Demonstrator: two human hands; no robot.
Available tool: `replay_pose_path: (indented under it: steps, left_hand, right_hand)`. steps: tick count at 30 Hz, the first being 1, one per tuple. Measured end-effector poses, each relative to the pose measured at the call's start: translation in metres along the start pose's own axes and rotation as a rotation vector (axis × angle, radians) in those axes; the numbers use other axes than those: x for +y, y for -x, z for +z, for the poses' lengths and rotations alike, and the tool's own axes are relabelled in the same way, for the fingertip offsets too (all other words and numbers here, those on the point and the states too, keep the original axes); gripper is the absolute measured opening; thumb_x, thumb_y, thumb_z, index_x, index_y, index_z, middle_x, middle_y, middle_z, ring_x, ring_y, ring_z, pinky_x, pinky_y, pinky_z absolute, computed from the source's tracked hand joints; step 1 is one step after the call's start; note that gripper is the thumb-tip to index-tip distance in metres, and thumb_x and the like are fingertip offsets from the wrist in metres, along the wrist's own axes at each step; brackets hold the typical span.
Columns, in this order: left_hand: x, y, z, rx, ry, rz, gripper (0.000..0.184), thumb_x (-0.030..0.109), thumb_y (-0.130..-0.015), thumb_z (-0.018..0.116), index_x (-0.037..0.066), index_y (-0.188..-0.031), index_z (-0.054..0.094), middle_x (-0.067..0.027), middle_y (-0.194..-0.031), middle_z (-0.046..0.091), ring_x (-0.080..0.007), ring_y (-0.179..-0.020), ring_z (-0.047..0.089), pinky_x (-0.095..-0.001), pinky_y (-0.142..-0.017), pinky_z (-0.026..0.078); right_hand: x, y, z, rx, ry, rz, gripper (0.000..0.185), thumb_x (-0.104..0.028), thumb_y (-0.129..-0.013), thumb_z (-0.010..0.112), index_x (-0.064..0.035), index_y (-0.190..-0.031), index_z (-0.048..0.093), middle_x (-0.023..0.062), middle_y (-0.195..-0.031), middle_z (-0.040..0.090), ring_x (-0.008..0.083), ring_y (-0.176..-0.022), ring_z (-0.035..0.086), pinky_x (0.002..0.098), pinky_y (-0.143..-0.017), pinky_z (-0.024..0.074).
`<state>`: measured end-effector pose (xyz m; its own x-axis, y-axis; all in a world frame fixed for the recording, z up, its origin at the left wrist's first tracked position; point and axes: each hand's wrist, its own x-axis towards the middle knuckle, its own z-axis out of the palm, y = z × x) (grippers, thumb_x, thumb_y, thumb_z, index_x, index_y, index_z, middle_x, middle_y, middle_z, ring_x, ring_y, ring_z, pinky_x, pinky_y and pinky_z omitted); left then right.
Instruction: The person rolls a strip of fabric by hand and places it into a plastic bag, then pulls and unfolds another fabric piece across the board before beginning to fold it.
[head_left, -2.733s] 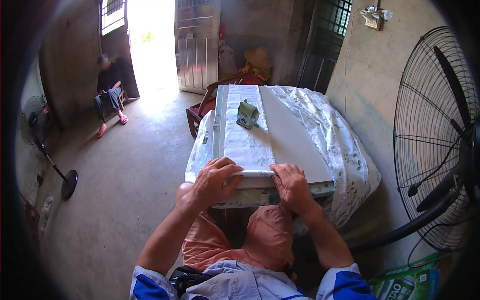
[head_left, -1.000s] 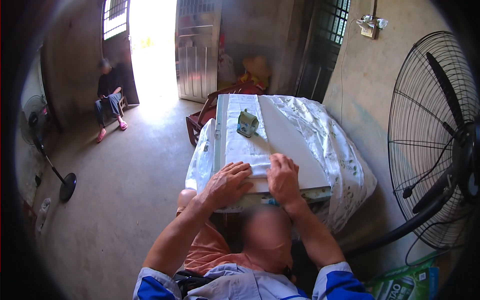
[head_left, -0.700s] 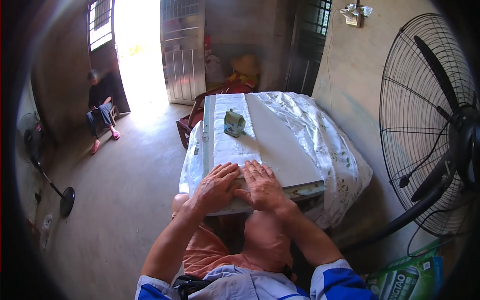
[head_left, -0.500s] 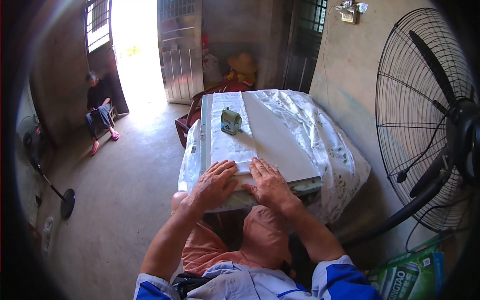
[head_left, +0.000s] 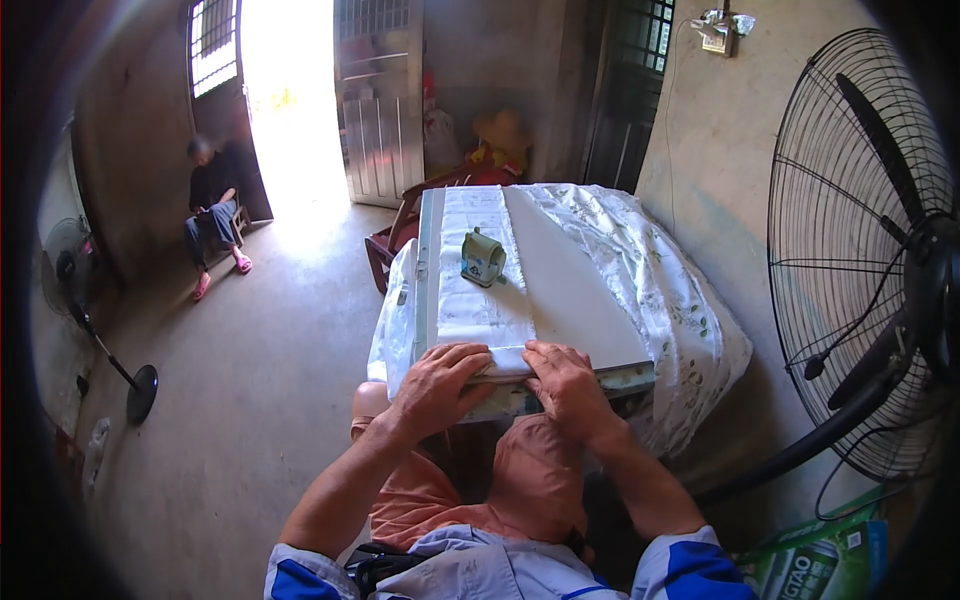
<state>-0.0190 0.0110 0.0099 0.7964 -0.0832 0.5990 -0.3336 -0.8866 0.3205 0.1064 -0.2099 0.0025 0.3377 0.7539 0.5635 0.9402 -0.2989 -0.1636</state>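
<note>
A long strip of white cloth [head_left: 484, 322] lies lengthwise on the table, with a folded band along its near end. My left hand [head_left: 438, 388] has its fingers curled over the left part of that end, thumb below the table edge line. At the right corner of the strip, my right hand [head_left: 568, 388] grips the same end between bent fingers and thumb. A small greenish packet [head_left: 483, 258] stands on the strip, beyond both hands. Under the strip is a smooth white board-like surface [head_left: 575, 290].
White leaf-patterned fabric [head_left: 690, 320] drapes over the table's right side. A big black fan [head_left: 860, 250] stands close on the right, above a green carton [head_left: 810, 565]. A wooden chair [head_left: 385, 245] is behind the table. Someone sits [head_left: 212, 205] by the open door; another fan [head_left: 140, 390] stands left.
My hands have drawn slightly nearer to me, from lying flat on the cloth to curling around its near end. The view has shifted a little.
</note>
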Motion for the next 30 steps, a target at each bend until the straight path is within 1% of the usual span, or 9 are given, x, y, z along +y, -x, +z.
replay_pose_path:
  steps: [1,4,8,10,16,20,23,26,30]
  left_hand:
    - [0.0,0.001,0.0,0.002,-0.006,0.007,0.037,0.019,-0.089,0.078,0.005,-0.123,0.07,-0.0142,-0.131,0.069,-0.0336,-0.124,0.064,-0.0449,-0.107,0.051]
    - [0.0,-0.001,-0.004,-0.003,-0.006,0.024,0.037,0.017,-0.087,0.08,0.005,-0.121,0.071,-0.0139,-0.129,0.07,-0.0332,-0.122,0.065,-0.0441,-0.104,0.053]
    - [0.002,-0.003,-0.012,-0.017,0.023,0.014,0.032,0.015,-0.087,0.08,0.006,-0.117,0.074,-0.0142,-0.126,0.07,-0.032,-0.119,0.066,-0.0437,-0.101,0.055]
    - [-0.001,-0.005,-0.017,-0.016,0.042,0.014,0.029,0.014,-0.088,0.079,0.006,-0.115,0.074,-0.014,-0.121,0.072,-0.032,-0.116,0.067,-0.044,-0.099,0.055]
    - [-0.012,-0.014,-0.02,-0.008,0.114,-0.045,0.025,0.014,-0.092,0.077,0.005,-0.115,0.075,-0.0147,-0.108,0.075,-0.0335,-0.106,0.07,-0.0447,-0.095,0.056]
    - [-0.022,-0.019,-0.016,0.034,0.139,-0.102,0.024,0.018,-0.095,0.074,0.005,-0.116,0.075,-0.0161,-0.107,0.075,-0.0354,-0.105,0.071,-0.0452,-0.093,0.057]
    - [-0.027,-0.021,-0.009,0.052,0.155,-0.151,0.028,0.022,-0.097,0.071,0.007,-0.12,0.074,-0.0149,-0.106,0.074,-0.0364,-0.108,0.069,-0.0477,-0.098,0.052]
    - [-0.028,-0.026,-0.011,0.03,0.096,-0.192,0.033,0.021,-0.097,0.073,0.008,-0.127,0.07,-0.0166,-0.109,0.073,-0.0374,-0.105,0.07,-0.0469,-0.091,0.056]
    - [-0.03,-0.029,-0.009,0.066,0.064,-0.218,0.04,0.023,-0.097,0.073,0.008,-0.134,0.066,-0.0171,-0.114,0.068,-0.0377,-0.104,0.07,-0.0471,-0.091,0.056]
  right_hand:
    - [-0.001,0.0,-0.001,0.037,-0.007,-0.017,0.042,-0.013,-0.09,0.073,-0.0015,-0.13,0.066,0.0153,-0.135,0.065,0.0311,-0.129,0.059,0.0461,-0.11,0.042]
    - [-0.001,-0.001,-0.003,0.037,0.03,-0.04,0.039,-0.012,-0.091,0.072,-0.002,-0.128,0.066,0.0147,-0.134,0.065,0.0308,-0.127,0.06,0.0462,-0.109,0.0426]
    - [0.003,-0.004,-0.008,0.023,-0.038,-0.038,0.035,-0.011,-0.092,0.07,-0.002,-0.126,0.066,0.0147,-0.13,0.066,0.0326,-0.124,0.061,0.0465,-0.107,0.0436]
    - [0.002,-0.005,-0.011,0.024,-0.087,-0.006,0.033,-0.011,-0.093,0.069,-0.002,-0.125,0.066,0.0148,-0.127,0.066,0.0339,-0.122,0.062,0.0468,-0.106,0.044]
    - [0.002,-0.012,-0.005,0.095,-0.065,0.034,0.03,-0.013,-0.098,0.065,-0.0013,-0.126,0.065,0.015,-0.119,0.066,0.0352,-0.115,0.062,0.0463,-0.101,0.046]
    - [0.005,-0.022,-0.001,0.115,-0.09,0.095,0.03,-0.013,-0.1,0.064,0.0001,-0.127,0.064,0.0172,-0.115,0.067,0.0365,-0.112,0.063,0.0474,-0.098,0.0471]
    - [0.011,-0.027,0.005,0.16,-0.12,0.108,0.031,-0.014,-0.101,0.063,0.0009,-0.127,0.063,0.0204,-0.113,0.068,0.04,-0.108,0.064,0.0498,-0.095,0.0483]
    - [0.014,-0.033,0.011,0.204,-0.15,0.148,0.033,-0.016,-0.102,0.064,0.0012,-0.13,0.06,0.0246,-0.11,0.069,0.0453,-0.104,0.065,0.0522,-0.092,0.0498]
    - [0.016,-0.037,0.017,0.197,-0.156,0.228,0.039,-0.019,-0.102,0.064,0.0038,-0.133,0.056,0.029,-0.111,0.068,0.0494,-0.103,0.065,0.0552,-0.091,0.0504]
